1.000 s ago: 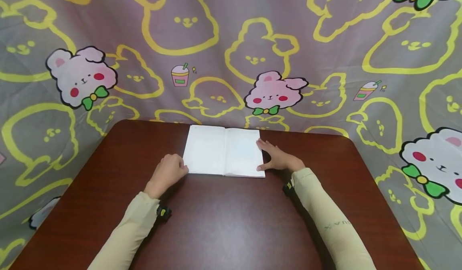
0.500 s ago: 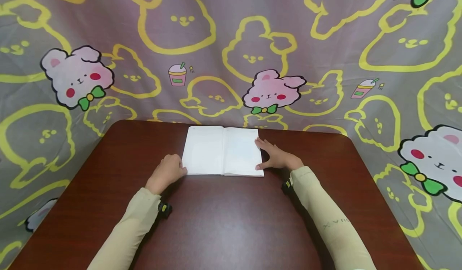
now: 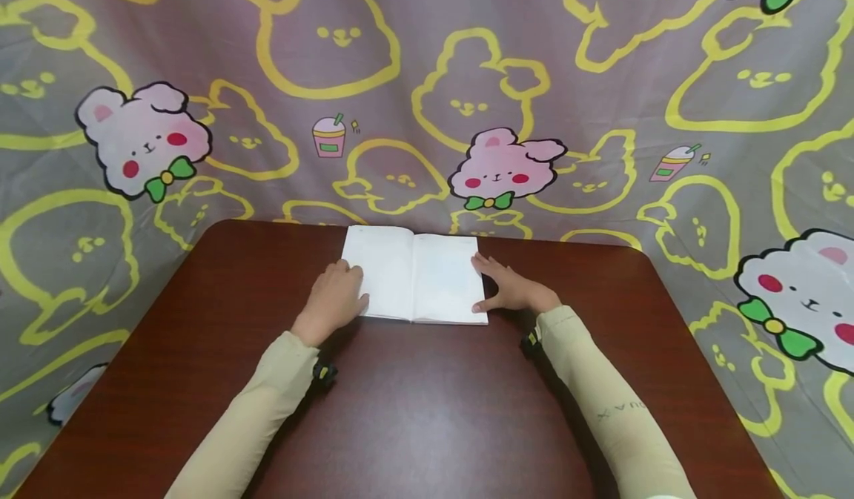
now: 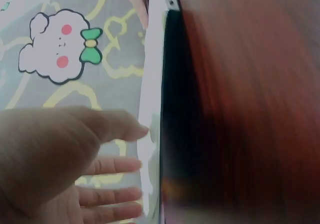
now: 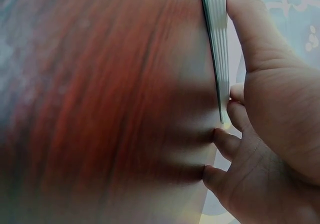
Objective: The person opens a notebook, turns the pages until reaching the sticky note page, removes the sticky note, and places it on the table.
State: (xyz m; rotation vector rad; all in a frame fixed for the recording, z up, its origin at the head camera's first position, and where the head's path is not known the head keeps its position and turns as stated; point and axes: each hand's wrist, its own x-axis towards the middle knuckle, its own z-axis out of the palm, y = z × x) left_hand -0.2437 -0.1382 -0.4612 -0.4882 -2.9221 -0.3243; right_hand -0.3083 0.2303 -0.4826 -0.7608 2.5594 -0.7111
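Note:
An open notebook point(image 3: 443, 276) with blank-looking white pages lies toward the back of the table. My left hand point(image 3: 333, 296) rests over the lower left part of the left page, its extended thumb and fingertips meeting the paper in the left wrist view. On the other side, my right hand point(image 3: 514, 290) spans the right edge of the notebook. Its thumb point(image 5: 245, 18) presses on the page near the lower right corner, beside the stacked page edges point(image 5: 217, 38). Other fingers of that hand reach the page edge and the tabletop.
The dark red-brown wooden table point(image 3: 414, 417) has rounded back corners. Behind and beside it hangs a patterned curtain point(image 3: 373, 121) with cartoon rabbits and yellow outlines. Each wrist carries a small black camera, such as the left one point(image 3: 325, 373).
My left hand has moved from the notebook's lower left corner inward and slightly forward onto the left page, and its fingers have spread. My right hand stays in place.

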